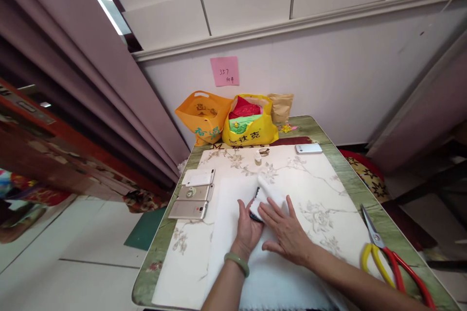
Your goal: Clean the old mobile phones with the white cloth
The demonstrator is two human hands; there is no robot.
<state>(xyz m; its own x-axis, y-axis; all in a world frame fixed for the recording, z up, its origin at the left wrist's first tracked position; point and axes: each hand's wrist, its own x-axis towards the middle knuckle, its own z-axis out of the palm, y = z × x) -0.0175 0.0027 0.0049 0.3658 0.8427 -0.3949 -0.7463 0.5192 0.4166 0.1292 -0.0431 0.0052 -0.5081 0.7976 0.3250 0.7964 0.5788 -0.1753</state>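
Near the table's middle, my left hand (248, 229) cradles a dark-edged flat thing (256, 217), mostly hidden under a white cloth (269, 190). Its thumb points up and its fingers run beneath the thing. From above, my right hand (288, 234) lies on the cloth with its fingers stretched and thumb apart. The cloth has a dark scalloped edge and a corner sticking up past my fingers. Both hands are above a large white sheet (228, 214) spread on a flowered tablecloth (321, 218).
On the left lie a white phone (199, 177) and two gold phones (193, 193), (188, 209). A silver phone (308, 148) is at the back right, scissors (379, 248) at the right edge. Behind stand an orange bag (204, 114), a yellow bag (251, 133) and a small bottle (258, 158).
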